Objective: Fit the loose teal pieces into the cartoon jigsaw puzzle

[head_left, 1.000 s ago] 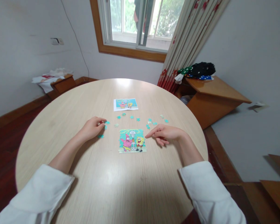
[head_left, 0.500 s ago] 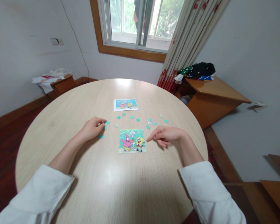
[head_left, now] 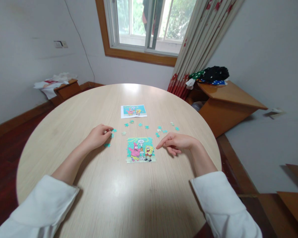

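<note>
A partly joined jigsaw puzzle (head_left: 140,150) with cartoon figures lies flat on the table, its left and right edges uneven. My left hand (head_left: 99,135) rests to its upper left, fingers bent and thumb apart, with nothing seen in it. Its fingertips are beside a teal puzzle piece (head_left: 114,130); another piece (head_left: 112,136) lies by the thumb, and a third piece (head_left: 107,145) sits below the hand. Just right of the puzzle, my right hand (head_left: 177,143) has its index finger stretched toward the edge and the other fingers loosely bent, holding nothing visible.
Several loose teal and pale pieces (head_left: 140,125) are scattered behind the puzzle. Beyond them lies a printed reference picture (head_left: 134,111). The round wooden table (head_left: 109,198) reaches toward a window and curtain (head_left: 196,36). Clothes (head_left: 213,75) are heaped on a wooden cabinet at right.
My right hand has shifted up very slightly, its index finger still beside the puzzle's right edge. My left hand and the pieces stay where they were.
</note>
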Demonstrator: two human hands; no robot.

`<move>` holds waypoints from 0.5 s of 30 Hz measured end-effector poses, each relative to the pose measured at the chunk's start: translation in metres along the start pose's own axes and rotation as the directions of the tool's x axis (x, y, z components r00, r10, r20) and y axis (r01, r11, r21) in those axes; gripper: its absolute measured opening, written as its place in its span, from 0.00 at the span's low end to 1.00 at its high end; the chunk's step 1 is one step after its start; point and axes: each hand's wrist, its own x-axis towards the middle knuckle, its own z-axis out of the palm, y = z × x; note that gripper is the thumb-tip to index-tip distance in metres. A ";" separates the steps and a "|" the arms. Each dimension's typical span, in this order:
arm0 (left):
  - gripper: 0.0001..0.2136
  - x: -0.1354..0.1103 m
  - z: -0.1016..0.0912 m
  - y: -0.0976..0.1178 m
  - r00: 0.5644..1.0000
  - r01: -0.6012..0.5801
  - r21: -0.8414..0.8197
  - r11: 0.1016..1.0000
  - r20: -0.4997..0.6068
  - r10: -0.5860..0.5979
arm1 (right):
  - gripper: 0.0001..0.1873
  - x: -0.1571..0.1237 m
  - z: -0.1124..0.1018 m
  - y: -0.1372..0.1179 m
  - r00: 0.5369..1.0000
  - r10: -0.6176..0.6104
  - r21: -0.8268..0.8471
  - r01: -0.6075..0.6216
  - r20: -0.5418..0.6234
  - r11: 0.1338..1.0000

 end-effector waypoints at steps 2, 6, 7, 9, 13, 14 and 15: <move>0.22 0.000 0.000 0.000 1.000 0.001 0.003 1.000 0.004 -0.001 | 0.19 0.000 0.001 0.000 0.999 -0.003 0.011 0.003 -0.049 1.000; 0.22 0.000 0.001 -0.001 1.000 0.004 0.012 1.000 0.002 -0.004 | 0.15 0.000 0.004 0.001 0.981 -0.026 0.051 0.036 -0.190 0.998; 0.21 0.000 0.001 -0.001 1.000 0.002 0.014 1.000 0.001 -0.002 | 0.15 0.000 0.004 0.000 0.976 -0.031 0.057 0.044 -0.217 0.997; 0.21 0.000 0.001 -0.001 1.000 0.001 0.015 1.000 -0.001 -0.001 | 0.14 0.000 0.005 -0.001 0.967 -0.033 0.065 0.051 -0.251 0.997; 0.21 -0.001 0.001 -0.001 1.000 0.001 0.013 1.000 0.003 -0.001 | 0.15 -0.001 0.006 -0.004 0.955 -0.029 0.077 0.054 -0.296 0.996; 0.21 -0.001 0.000 -0.001 1.000 0.000 0.013 1.000 0.003 0.000 | 0.15 -0.001 0.006 -0.005 0.953 -0.027 0.075 0.052 -0.302 0.996; 0.21 -0.001 0.000 -0.001 1.000 -0.001 0.012 1.000 0.001 0.001 | 0.16 -0.001 0.006 -0.005 0.952 -0.026 0.070 0.049 -0.304 0.996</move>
